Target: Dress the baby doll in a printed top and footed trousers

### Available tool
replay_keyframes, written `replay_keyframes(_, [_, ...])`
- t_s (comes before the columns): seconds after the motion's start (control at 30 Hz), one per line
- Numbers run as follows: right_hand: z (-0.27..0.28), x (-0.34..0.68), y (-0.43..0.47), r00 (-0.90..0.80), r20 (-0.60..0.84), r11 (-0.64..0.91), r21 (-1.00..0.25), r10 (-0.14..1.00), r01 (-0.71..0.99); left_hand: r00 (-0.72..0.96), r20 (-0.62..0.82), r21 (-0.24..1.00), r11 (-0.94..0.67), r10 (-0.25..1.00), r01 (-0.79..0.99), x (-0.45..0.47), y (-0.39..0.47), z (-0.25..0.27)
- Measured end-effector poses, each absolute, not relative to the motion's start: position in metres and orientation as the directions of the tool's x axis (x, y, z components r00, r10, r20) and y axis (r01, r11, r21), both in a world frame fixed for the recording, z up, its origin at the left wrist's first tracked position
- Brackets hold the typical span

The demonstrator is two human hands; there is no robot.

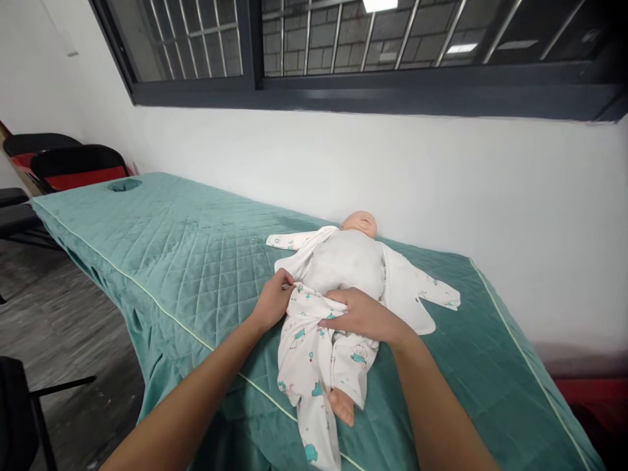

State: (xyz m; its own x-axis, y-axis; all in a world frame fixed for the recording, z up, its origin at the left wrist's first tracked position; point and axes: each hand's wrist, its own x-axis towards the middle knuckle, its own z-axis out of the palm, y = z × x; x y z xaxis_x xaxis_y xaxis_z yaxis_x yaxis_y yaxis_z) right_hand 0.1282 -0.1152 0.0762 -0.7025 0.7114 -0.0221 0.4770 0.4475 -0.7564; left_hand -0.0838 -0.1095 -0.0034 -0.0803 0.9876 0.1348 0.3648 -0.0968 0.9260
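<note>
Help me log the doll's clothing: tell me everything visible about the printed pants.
The printed pants are white, seemingly soft cloth with small teal cartoon figures. They lie wrinkled over the doll's lower body, on the green bed cover. A foot pokes from the shorter-looking leg; the other stretches past it, no foot showing. The left hand pinches the waist edge; the right hand grips it opposite.
</note>
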Motion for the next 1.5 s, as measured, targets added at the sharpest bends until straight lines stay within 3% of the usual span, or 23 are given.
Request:
replay_keyframes(0.13, [0.075, 0.128, -0.115, -0.702, -0.027, 0.435, -0.768, 0.711, 0.47, -0.084, 0.211, 0.899, -0.159, 0.974, 0.409, -0.071, -0.098, -0.002])
replay_keyframes(0.57, [0.073, 0.129, -0.114, -0.717, 0.012, 0.428, -0.809, 0.697, 0.403, -0.162, 0.077, 0.926, -0.011, 0.984, 0.377, -0.095, -0.176, -0.005])
replay_keyframes(0.77, [0.074, 0.129, -0.114, -0.69, 0.014, 0.382, -0.842, 0.723, 0.382, -0.005, -0.023, 0.923, 0.023, 1.0, 0.383, -0.097, -0.2, 0.006])
replay_keyframes(0.9, [0.071, 0.128, -0.113, -0.683, 0.011, 0.375, -0.843, 0.731, 0.387, 0.157, -0.198, 0.965, 0.164, 0.968, 0.204, -0.092, -0.208, 0.018])
replay_keyframes(1.03, [0.068, 0.13, -0.111, -0.655, 0.03, 0.353, -0.861, 0.755, 0.367, 0.153, -0.332, 0.938, 0.343, 0.931, -0.051, -0.081, -0.22, 0.022])
replay_keyframes(1.17, [0.066, 0.13, -0.111, -0.623, -0.022, 0.251, -0.904, 0.782, 0.347, 0.16, -0.379, 0.87, 0.409, 0.912, -0.276, -0.064, -0.237, 0.022])
replay_keyframes(1.27, [0.067, 0.13, -0.111, -0.626, -0.002, 0.27, -0.901, 0.78, 0.34, 0.11, -0.378, 0.84, 0.391, 0.919, -0.376, -0.052, -0.244, 0.023])
replay_keyframes(1.37, [0.068, 0.13, -0.112, -0.631, 0.033, 0.314, -0.886, 0.775, 0.34, -0.009, -0.367, 0.877, 0.342, 0.93, -0.337, -0.047, -0.242, 0.024])
replay_keyframes(1.5, [0.069, 0.131, -0.112, -0.635, 0.045, 0.325, -0.886, 0.771, 0.331, -0.126, -0.228, 0.972, 0.219, 0.965, -0.082, -0.055, -0.227, 0.024])
